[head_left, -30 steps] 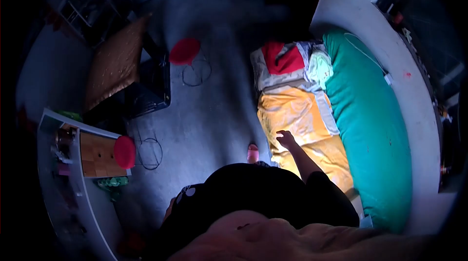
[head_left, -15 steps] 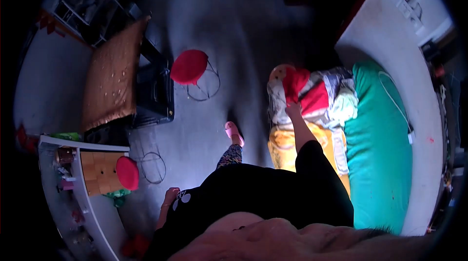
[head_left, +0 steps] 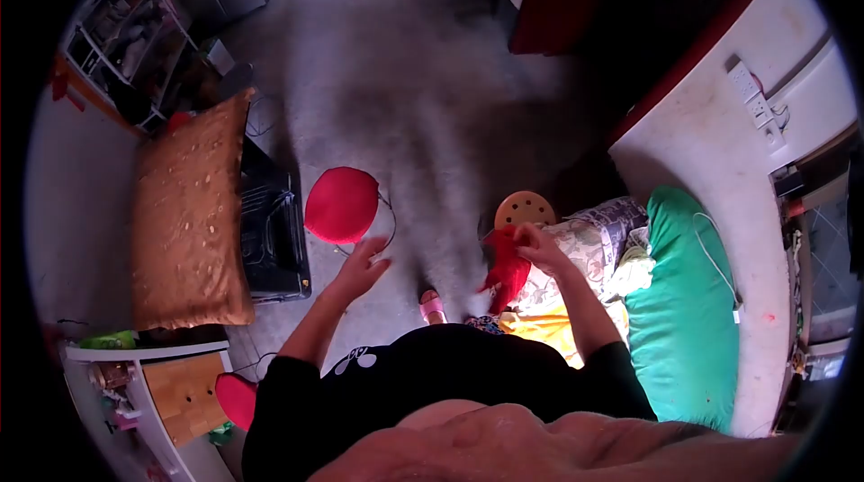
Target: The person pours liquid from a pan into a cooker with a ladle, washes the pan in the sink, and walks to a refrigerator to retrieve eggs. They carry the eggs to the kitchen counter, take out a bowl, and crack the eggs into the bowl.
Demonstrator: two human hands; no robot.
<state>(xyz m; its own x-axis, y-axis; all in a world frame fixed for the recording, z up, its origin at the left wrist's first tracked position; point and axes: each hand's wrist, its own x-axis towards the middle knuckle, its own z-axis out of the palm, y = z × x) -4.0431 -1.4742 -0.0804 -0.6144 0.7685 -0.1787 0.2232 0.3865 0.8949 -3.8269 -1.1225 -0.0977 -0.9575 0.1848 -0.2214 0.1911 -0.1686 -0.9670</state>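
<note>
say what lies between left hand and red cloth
In the head view, bare floor shows between the left hand and the red cloth, with a pink slipper slightly lower in frame.

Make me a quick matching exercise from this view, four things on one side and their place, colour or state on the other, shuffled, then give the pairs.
Things:
1. Red cloth
2. Left hand
3. Green cushion
4. Sandal

Descriptions:
A. Lies along the wall
B. Pink
C. Open, holding nothing
D. Held in the right hand

Pairs: 1-D, 2-C, 3-A, 4-B
</note>
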